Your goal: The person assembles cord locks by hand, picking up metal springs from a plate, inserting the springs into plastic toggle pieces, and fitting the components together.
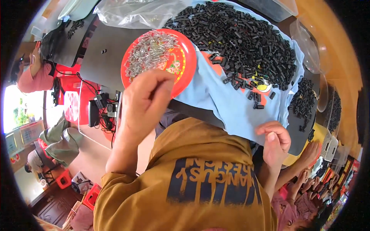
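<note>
My left hand [148, 102] is curled closed over the near rim of a red plate [189, 71]. A heap of small metal springs [150, 52] lies on that plate. Whatever the left fingers may hold is hidden. Lower right, my right hand [275, 142] has its thumb and fingers pressed together at the near edge of a light blue cloth [231, 107]. Anything between those fingertips is too small to make out. Beyond it, a big pile of small black plastic tube-shaped parts [246, 42] covers the cloth, with a few loose pieces at its near side.
A clear plastic bag [135, 15] lies behind the plate on the dark table [104, 71]. More black parts [302, 102] sit at the right. Black adapters with cables [102, 106] hang left of the table. Other people's hands [310, 154] work at the lower right.
</note>
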Tool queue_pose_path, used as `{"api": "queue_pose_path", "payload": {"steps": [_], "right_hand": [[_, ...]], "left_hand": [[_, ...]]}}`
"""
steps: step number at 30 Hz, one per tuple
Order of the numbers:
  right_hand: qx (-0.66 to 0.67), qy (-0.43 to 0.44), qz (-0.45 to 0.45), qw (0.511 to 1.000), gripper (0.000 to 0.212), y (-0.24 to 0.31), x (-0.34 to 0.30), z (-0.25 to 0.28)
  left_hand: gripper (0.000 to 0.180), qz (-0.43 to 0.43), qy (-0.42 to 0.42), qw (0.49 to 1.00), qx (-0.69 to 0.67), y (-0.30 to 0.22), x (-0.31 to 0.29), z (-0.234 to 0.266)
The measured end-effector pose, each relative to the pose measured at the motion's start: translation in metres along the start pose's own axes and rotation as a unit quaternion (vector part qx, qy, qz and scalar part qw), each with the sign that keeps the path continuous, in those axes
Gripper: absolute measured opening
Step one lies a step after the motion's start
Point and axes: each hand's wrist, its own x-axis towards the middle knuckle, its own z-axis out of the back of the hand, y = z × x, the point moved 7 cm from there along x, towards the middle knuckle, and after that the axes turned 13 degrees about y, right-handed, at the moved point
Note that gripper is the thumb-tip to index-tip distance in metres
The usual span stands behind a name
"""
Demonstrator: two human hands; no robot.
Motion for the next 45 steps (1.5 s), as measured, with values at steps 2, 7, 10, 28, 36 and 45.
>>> {"api": "queue_pose_path", "payload": {"steps": [2,7,10,28,36,45], "right_hand": [[0.004,0.001,0.003,1.0,0.014,0.001,0.0,-0.001],[0.024,-0.004,-0.002,1.0,0.014,0.001,0.001,0.0],[0.018,0.01,-0.002,1.0,0.014,-0.002,0.001,0.002],[0.37,-0.003,-0.082,0.925,0.019,-0.023,0.01,0.024],[0.379,0.006,-0.095,0.92,0.022,-0.026,0.002,0.026],[0.296,0.054,-0.112,0.947,0.018,-0.016,0.006,0.01]], "left_hand": [[0.008,-0.003,-0.016,0.999,0.038,0.008,0.005,0.01],[0.011,-0.036,-0.017,0.989,0.142,0.015,0.02,0.016],[0.011,-0.042,-0.002,0.984,0.172,0.021,0.033,0.01],[0.009,-0.086,0.08,0.948,0.295,0.016,0.066,0.008],[0.007,-0.131,0.112,0.907,0.384,0.013,0.066,-0.007],[0.013,-0.073,0.045,0.976,0.2,-0.049,0.029,-0.02]]}}
